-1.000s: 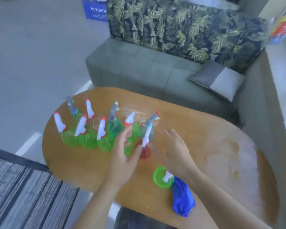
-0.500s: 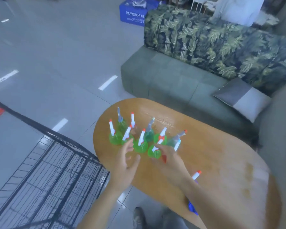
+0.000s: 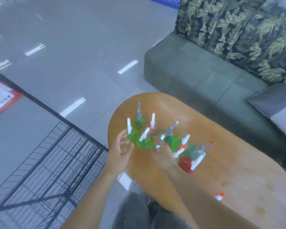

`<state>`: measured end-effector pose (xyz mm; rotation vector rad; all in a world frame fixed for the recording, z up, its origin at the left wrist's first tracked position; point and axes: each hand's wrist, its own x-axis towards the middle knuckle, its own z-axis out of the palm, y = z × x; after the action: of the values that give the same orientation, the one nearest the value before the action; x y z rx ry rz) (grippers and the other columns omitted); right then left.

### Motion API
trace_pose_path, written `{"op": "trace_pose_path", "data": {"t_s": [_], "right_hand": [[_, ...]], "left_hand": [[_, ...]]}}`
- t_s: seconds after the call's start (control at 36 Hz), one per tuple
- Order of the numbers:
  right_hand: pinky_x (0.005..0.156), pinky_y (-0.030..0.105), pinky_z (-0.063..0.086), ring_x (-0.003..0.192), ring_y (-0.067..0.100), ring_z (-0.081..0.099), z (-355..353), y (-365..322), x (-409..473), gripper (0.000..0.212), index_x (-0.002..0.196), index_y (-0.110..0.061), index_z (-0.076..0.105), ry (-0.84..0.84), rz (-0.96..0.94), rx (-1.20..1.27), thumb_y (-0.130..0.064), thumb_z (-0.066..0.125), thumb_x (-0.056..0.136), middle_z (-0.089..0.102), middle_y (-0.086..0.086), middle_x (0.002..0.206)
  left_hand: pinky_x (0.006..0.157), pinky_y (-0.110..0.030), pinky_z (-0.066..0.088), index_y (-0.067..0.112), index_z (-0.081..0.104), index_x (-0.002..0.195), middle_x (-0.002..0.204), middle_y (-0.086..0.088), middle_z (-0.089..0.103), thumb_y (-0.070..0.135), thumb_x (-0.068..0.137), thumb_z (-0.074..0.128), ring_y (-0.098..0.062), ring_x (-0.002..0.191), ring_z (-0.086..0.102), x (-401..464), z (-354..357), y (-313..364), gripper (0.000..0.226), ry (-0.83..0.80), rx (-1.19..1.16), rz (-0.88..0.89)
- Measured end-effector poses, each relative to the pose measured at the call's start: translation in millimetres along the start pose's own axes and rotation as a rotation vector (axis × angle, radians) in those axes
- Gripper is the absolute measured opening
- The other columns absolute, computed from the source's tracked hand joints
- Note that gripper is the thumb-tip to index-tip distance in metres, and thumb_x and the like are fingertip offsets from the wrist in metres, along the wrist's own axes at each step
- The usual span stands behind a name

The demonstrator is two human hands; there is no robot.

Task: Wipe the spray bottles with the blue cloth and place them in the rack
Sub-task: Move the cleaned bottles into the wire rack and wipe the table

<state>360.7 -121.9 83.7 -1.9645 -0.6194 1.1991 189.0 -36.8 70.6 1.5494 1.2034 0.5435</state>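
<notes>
Low at mid-frame, both hands reach into the cluster of green spray bottles (image 3: 144, 141) on the oval wooden desk (image 3: 238, 171), the left hand (image 3: 118, 154) spread wide, the right hand's (image 3: 162, 154) grip blurred beyond telling, with the black wire rack (image 3: 45, 171) at lower left.

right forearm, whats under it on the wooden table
Only the white and red-orange nozzle of one spray bottle pokes out past the right forearm, above the oval wooden table. The forearm covers the bottle's body and anything else there.
</notes>
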Motion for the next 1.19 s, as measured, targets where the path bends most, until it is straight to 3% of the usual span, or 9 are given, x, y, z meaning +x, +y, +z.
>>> {"op": "trace_pose_path", "data": {"t_s": [0.19,0.39,0.47,0.61,0.72,0.83,0.92,1.03,1.19], "right_hand": [[0.1,0.041,0.052,0.101,0.016,0.065,24,0,38,0.049,0.144,-0.029,0.055,-0.057,0.114,0.028,-0.029,0.071,0.098,0.054,-0.013,0.126],[0.07,0.037,0.054,0.074,0.019,0.056,50,2,82,0.048,0.142,-0.022,0.051,0.024,0.315,0.065,-0.038,0.066,0.099,0.058,-0.002,0.092],[0.077,0.035,0.057,0.082,0.023,0.065,61,-1,95,0.059,0.153,-0.021,0.039,0.028,0.386,0.116,-0.038,0.063,0.102,0.052,-0.003,0.106],[0.05,0.009,0.049,0.11,0.02,0.069,69,1,111,0.072,0.164,-0.026,0.027,0.082,0.487,0.169,-0.042,0.061,0.103,0.045,-0.004,0.147],[0.053,0.013,0.053,0.117,0.021,0.066,72,4,120,0.06,0.156,-0.021,0.038,0.126,0.508,0.218,-0.035,0.063,0.103,0.053,0.001,0.139],[0.064,0.016,0.058,0.115,0.014,0.065,75,10,123,0.059,0.154,-0.023,0.041,0.127,0.465,0.276,-0.031,0.066,0.102,0.05,-0.003,0.144],[0.077,0.021,0.061,0.102,0.005,0.068,75,15,126,0.057,0.152,-0.023,0.046,0.142,0.443,0.307,-0.03,0.07,0.1,0.053,-0.005,0.143],[0.066,0.012,0.055,0.098,0.013,0.074,66,11,124,0.026,0.125,-0.023,0.064,0.128,0.413,0.311,-0.022,0.071,0.1,0.067,-0.007,0.115],[0.066,0.012,0.054,0.092,0.019,0.078,51,-6,101,0.008,0.099,-0.029,0.068,0.081,0.339,0.28,-0.023,0.073,0.098,0.067,-0.013,0.103]], "left_hand": [[0.094,-0.012,0.047,0.032,0.042,0.158,0.143,0.01,0.055,0.021,0.105,0.07,0.007,0.119,0.061,46,-8,-27,0.06,-0.036,0.055,-0.114],[0.1,-0.028,0.049,0.024,0.039,0.163,0.147,0.008,0.053,0.028,0.106,0.068,-0.011,0.123,0.062,100,-9,-47,0.063,-0.142,0.106,-0.218],[0.101,-0.03,0.048,0.024,0.035,0.165,0.153,0.005,0.052,0.034,0.107,0.066,-0.007,0.118,0.063,117,-5,-53,0.066,-0.208,0.117,-0.271],[0.087,-0.016,0.038,0.025,0.028,0.167,0.152,0.012,0.053,0.044,0.109,0.06,-0.006,0.115,0.06,138,9,-61,0.069,-0.296,0.173,-0.307],[0.111,-0.047,0.051,0.035,0.027,0.165,0.158,0.017,0.051,0.063,0.104,0.054,-0.011,0.123,0.068,153,12,-82,0.073,-0.304,0.135,-0.319],[0.113,-0.054,0.053,0.049,0.028,0.159,0.157,0.015,0.052,0.078,0.089,0.052,-0.02,0.126,0.069,164,18,-103,0.079,-0.312,0.029,-0.337],[0.114,-0.055,0.052,0.056,0.032,0.156,0.159,0.017,0.048,0.07,0.092,0.059,-0.022,0.129,0.068,167,21,-101,0.071,-0.317,-0.035,-0.341],[0.102,-0.043,0.061,0.033,0.038,0.161,0.143,0.001,0.064,0.023,0.11,0.061,-0.013,0.099,0.079,159,20,-77,0.057,-0.289,-0.141,-0.317],[0.09,-0.028,0.063,0.022,0.041,0.16,0.135,-0.004,0.063,0.018,0.111,0.059,-0.018,0.099,0.081,125,9,-60,0.052,-0.248,-0.222,-0.306]]}}
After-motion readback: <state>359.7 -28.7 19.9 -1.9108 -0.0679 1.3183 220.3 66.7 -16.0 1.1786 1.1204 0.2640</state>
